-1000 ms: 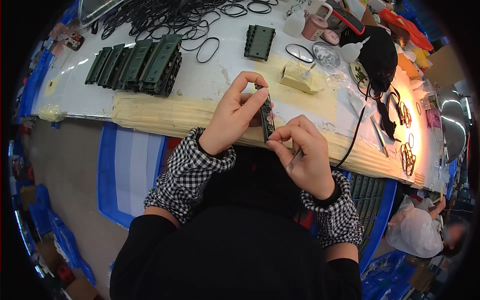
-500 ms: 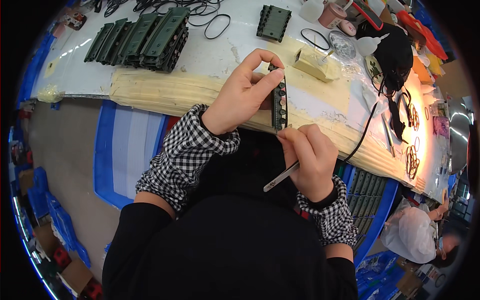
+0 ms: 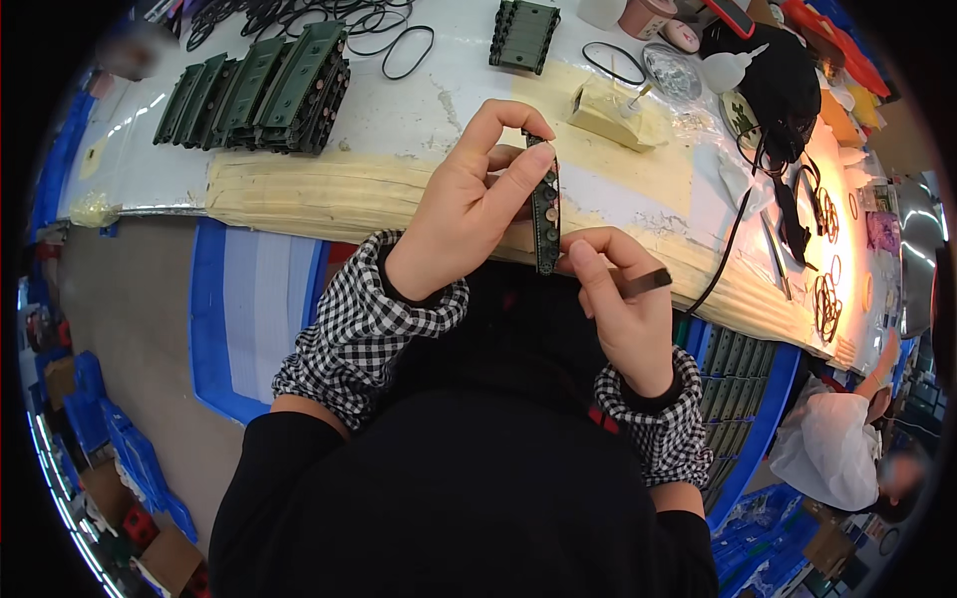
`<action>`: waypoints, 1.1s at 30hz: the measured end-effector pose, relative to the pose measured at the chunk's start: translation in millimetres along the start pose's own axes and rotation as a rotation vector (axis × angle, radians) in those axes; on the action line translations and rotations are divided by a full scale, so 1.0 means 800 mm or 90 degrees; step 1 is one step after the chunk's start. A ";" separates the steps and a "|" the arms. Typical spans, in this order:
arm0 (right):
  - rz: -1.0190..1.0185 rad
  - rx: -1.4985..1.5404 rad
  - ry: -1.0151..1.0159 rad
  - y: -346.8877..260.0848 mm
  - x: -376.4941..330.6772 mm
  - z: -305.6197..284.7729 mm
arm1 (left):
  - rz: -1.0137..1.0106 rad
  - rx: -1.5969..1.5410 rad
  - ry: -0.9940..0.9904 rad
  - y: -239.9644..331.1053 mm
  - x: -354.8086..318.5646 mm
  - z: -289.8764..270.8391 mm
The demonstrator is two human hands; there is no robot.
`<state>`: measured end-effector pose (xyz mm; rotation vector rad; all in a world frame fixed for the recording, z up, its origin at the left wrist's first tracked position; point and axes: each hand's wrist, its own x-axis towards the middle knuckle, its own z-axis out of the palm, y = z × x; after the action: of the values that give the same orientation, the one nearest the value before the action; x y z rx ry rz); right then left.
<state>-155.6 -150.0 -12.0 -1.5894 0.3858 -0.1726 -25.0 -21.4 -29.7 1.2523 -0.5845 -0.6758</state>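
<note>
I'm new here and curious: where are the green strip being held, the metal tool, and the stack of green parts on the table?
green strip (image 3: 545,214), head view, its middle
metal tool (image 3: 643,282), head view, flat end
stack of green parts (image 3: 261,90), head view, top face

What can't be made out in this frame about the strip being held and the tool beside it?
- Head view: the dark green strip's far face, hidden behind the left hand's fingers.
- The metal tool's working tip, covered by the right hand.
- Small round details on the strip: too small to identify.
- Stacked green parts: blurred near the rim by fisheye bend.
</note>
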 end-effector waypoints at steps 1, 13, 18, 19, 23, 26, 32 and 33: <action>0.073 0.063 -0.034 -0.003 0.001 0.000 | 0.006 0.004 0.001 0.002 0.000 0.001; 0.204 0.219 -0.208 0.002 0.015 -0.012 | 0.004 0.012 -0.047 0.002 -0.003 -0.001; 0.140 0.103 -0.188 -0.001 0.017 -0.012 | 0.002 0.005 -0.009 0.003 -0.004 0.000; 0.108 0.055 -0.169 0.000 0.017 -0.010 | 0.003 0.017 0.003 0.003 -0.004 0.001; -0.023 -0.172 -0.080 -0.009 0.013 -0.004 | 0.028 0.085 0.060 -0.002 -0.004 0.005; -0.027 -0.138 -0.050 -0.008 0.010 0.002 | 0.036 0.056 0.068 -0.003 -0.004 0.003; 0.112 0.108 -0.079 -0.006 0.011 -0.002 | 0.034 0.030 0.064 0.002 -0.003 0.002; 0.122 0.115 -0.083 -0.005 0.011 -0.002 | 0.033 0.023 0.063 0.002 -0.003 0.002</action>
<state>-147.6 -154.5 -9.2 -1.3695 0.4068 0.0418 -27.5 -20.7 -27.9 1.2921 -0.5477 -0.5592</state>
